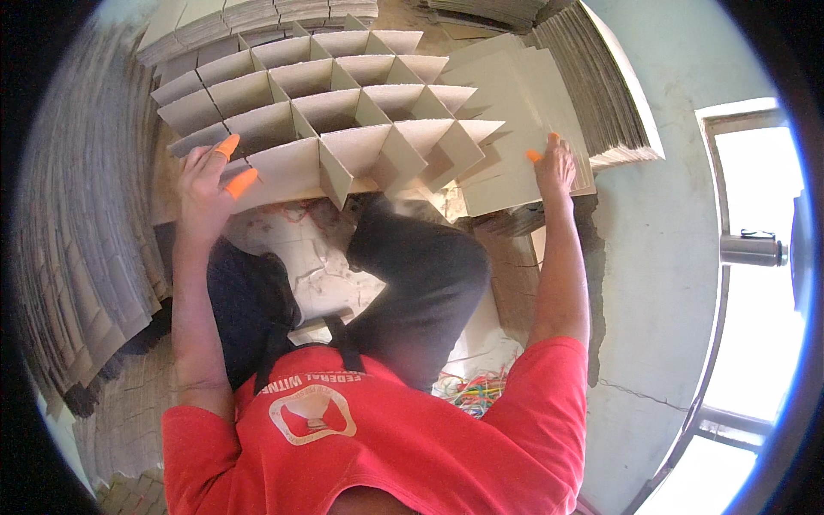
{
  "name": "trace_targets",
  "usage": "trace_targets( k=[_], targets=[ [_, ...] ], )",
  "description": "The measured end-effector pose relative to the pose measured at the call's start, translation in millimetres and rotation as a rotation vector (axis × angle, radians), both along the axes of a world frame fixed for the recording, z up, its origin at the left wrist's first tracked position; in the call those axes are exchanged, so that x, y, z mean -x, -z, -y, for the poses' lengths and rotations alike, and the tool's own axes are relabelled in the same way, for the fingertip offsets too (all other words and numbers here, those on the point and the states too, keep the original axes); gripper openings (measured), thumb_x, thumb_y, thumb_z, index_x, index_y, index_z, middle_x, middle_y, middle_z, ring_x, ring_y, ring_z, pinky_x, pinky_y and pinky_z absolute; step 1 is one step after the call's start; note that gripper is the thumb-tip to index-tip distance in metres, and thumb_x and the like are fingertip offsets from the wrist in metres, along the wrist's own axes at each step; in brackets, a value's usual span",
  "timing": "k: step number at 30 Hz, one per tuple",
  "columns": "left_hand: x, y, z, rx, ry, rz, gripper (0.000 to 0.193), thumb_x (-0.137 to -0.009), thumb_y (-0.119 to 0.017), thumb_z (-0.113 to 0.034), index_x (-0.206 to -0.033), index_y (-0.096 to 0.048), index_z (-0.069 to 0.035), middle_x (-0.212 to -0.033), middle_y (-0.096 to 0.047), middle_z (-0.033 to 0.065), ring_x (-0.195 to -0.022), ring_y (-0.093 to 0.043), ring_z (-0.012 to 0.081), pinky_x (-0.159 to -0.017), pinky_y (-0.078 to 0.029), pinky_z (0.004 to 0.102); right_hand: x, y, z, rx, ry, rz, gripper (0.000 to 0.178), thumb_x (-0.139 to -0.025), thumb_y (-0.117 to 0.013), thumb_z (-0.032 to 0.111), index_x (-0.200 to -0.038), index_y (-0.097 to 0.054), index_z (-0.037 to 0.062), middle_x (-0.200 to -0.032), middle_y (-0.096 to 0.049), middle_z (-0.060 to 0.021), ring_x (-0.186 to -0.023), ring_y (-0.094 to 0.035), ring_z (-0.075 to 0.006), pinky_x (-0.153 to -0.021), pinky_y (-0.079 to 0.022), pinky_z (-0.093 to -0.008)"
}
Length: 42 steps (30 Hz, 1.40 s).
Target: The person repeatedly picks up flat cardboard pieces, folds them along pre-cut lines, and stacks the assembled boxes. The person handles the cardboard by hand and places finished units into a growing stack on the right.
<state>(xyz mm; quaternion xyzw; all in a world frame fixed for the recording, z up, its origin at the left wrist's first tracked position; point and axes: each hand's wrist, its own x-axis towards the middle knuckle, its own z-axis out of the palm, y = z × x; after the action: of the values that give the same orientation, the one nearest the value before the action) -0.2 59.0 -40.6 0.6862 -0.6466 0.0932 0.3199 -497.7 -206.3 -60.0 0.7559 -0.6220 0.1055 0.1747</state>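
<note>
Divider grid interlocked; my hands apart, one at the grid, one at the flat sheets

Largest item: the tall stack of cardboard [86,197], left of the grid. The divider grid [326,112] lies ahead of my knees, its crossing panels standing on edge and slotted together. The flat sheets [515,112] lie right of the grid, close beside its projecting panel ends. Beyond them, farther right of the grid, is a second stack [592,77].

My left hand [210,176] is at the grid's near left corner, thumb and finger spread; I cannot tell whether it pinches the panel. My right hand [556,167] is on the sheets' right-hand edge, well right of the grid; its grip cannot be confirmed. Smallest: orange finger covers [241,183].

Assessment: the step appears to be positioning the grid against the sheets. The next move would call for steadying the grid without bending its panels, and a secure right-hand hold.
</note>
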Motion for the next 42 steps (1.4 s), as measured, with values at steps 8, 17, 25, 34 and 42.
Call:
trace_targets(
  k=[8, 17, 25, 34, 42],
  targets=[
    [-5.0, 1.5, -1.8, -0.006, 0.010, -0.162, 0.034, -0.073, -0.078, -0.012, -0.105, -0.071, -0.004, -0.089, -0.067, 0.0137, -0.084, -0.063, 0.0297, -0.078, -0.049, 0.0389, -24.6, -52.1, -11.6, 0.296, 0.177, 0.478, 0.028, -0.084, -0.070, 0.009, -0.108, -0.057, 0.0038, -0.096, -0.067, -0.0202, -0.091, -0.066, -0.0372, -0.076, -0.051, -0.0433],
    [-17.0, 11.4, -2.2, 0.001, 0.073, -0.271, 0.023, -0.075, -0.075, -0.010, -0.097, -0.071, -0.004, -0.079, -0.065, 0.0136, -0.077, -0.062, 0.0311, -0.072, -0.049, 0.0399, -184.2, -194.8, -78.4, 0.300, -0.602, 0.937, 0.053, -0.081, -0.075, 0.000, -0.131, -0.058, 0.0010, -0.092, -0.068, -0.0014, -0.079, -0.055, -0.0057, -0.079, -0.050, -0.0221],
    [-31.0, 17.8, -12.8, 0.033, 0.085, -0.354, 0.023, -0.073, -0.075, -0.002, -0.095, -0.070, 0.000, -0.076, -0.064, 0.0141, -0.076, -0.059, 0.0291, -0.069, -0.049, 0.0400, -278.1, -197.1, -113.9, -0.290, -0.979, 0.802, 0.054, -0.083, -0.068, -0.008, -0.134, -0.051, -0.0053, -0.123, -0.064, -0.0139, -0.107, -0.061, -0.0119, -0.093, -0.052, -0.0274],
    [-22.0, 18.4, -12.3, 0.052, 0.069, -0.453, 0.012, -0.075, -0.071, 0.000, -0.087, -0.068, -0.001, -0.073, -0.063, 0.0147, -0.074, -0.058, 0.0298, -0.066, -0.048, 0.0401, -325.5, -171.5, -109.3, -0.199, -1.080, 0.696, 0.047, -0.077, -0.075, -0.002, -0.123, -0.062, -0.0030, -0.087, -0.069, -0.0100, -0.085, -0.059, -0.0052, -0.077, -0.050, -0.0233],
    [-27.6, 31.6, -7.9, 0.090, 0.099, -0.443, 0.013, -0.074, -0.072, -0.001, -0.087, -0.068, -0.002, -0.074, -0.060, 0.0164, -0.075, -0.059, 0.0318, -0.067, -0.048, 0.0413, -343.0, -177.1, -109.1, -0.243, -1.016, 0.551, 0.044, -0.075, -0.076, -0.002, -0.117, -0.064, -0.0046, -0.086, -0.070, -0.0149, -0.072, -0.062, -0.0125, -0.068, -0.051, -0.0260]
  ],
)
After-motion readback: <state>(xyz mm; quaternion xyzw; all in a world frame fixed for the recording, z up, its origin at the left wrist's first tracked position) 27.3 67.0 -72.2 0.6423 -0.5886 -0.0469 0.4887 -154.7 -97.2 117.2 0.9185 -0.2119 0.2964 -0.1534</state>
